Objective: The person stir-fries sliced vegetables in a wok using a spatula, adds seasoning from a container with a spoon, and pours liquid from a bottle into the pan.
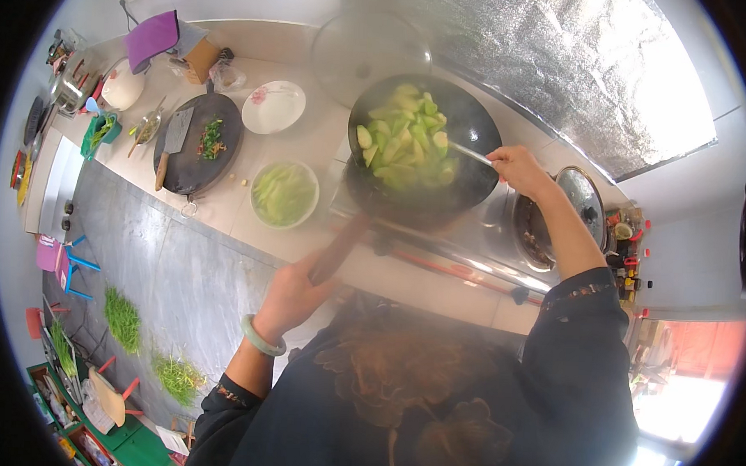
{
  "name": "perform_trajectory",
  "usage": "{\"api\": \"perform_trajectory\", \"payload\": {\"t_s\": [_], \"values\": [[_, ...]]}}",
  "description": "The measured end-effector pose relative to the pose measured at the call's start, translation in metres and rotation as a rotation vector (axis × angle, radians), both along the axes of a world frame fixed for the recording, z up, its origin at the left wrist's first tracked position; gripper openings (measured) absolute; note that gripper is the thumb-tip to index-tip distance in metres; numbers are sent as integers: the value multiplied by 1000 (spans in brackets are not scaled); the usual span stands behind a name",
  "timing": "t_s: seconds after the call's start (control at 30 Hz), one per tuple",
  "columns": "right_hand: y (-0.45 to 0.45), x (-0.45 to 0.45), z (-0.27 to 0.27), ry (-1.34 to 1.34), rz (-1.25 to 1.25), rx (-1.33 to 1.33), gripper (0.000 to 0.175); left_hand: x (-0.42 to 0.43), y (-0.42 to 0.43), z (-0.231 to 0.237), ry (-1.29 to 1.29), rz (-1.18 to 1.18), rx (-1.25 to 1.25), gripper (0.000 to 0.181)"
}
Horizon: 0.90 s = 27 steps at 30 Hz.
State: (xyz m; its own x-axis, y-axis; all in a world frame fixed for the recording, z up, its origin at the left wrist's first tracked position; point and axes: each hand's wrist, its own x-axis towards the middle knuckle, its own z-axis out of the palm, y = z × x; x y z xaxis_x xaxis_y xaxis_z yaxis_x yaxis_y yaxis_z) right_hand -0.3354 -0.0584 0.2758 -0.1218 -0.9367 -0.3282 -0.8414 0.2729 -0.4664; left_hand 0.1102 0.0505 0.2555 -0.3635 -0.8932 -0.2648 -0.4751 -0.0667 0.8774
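Observation:
A black wok (365, 199) stands on the gas stove, with sliced green vegetable (407, 138) in it and steam rising over it. My left hand (297, 295), a pale bangle at its wrist, is closed round the wok's wooden handle (341, 247). My right hand (516, 169) grips the metal handle of a cooking utensil (471, 153); the utensil's far end is hidden among the slices. Left of the wok sits a bowl of green slices (284, 195), blurred by steam. Behind that bowl lies a white plate with a flower print (274, 107).
A dark round chopping board (193, 177) carries a cleaver (178, 130) and chopped herbs with red bits (212, 140). A glass lid (330, 59) leans behind the wok. Right of it stands a lidded pot (524, 223), near several bottles (627, 273). Foil (570, 55) covers the wall behind.

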Motion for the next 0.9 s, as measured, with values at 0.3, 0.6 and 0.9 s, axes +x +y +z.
{"api": "perform_trajectory", "payload": {"t_s": [0.3, 0.6, 0.9], "values": [[53, 35, 42, 171, 85, -261, 27, 2, 1, -6, 34, -9, -54, 41], [105, 52, 87, 481, 320, -434, 26, 4, 0, -13, 33, -43, -80, 42], [93, 96, 65, 393, 453, -388, 29, 5, -1, -3, 8, -56, -19, 43]]}}
